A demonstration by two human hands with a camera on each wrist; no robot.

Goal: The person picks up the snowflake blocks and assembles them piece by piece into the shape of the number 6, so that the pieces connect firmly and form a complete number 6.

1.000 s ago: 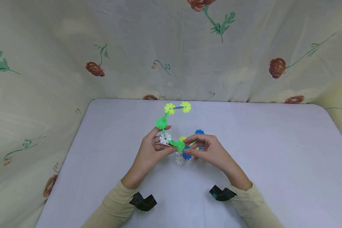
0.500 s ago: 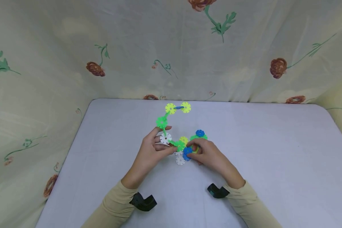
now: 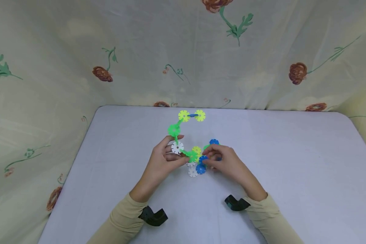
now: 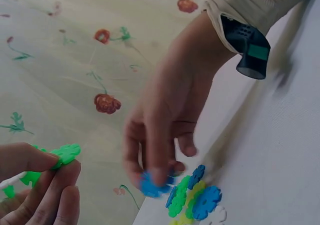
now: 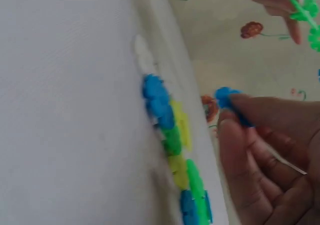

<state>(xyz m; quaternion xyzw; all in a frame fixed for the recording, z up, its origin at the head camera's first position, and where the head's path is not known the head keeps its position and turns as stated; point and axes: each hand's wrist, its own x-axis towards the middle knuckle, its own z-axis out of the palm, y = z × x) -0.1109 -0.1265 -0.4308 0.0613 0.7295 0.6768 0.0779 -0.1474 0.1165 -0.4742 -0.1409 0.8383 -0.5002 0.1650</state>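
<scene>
The right grip (image 3: 222,157) has shifted slightly, pinching a scalloped blue disc (image 4: 149,187).

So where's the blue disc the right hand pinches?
In the head view, the blue disc is just right of centre, in the right hand and right of the green disc in the left hand. It's apart from the disc pile.

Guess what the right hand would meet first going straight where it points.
Its blue notched disc would likely meet the green notched disc pinched by the left hand first, though depth is unclear.
</scene>
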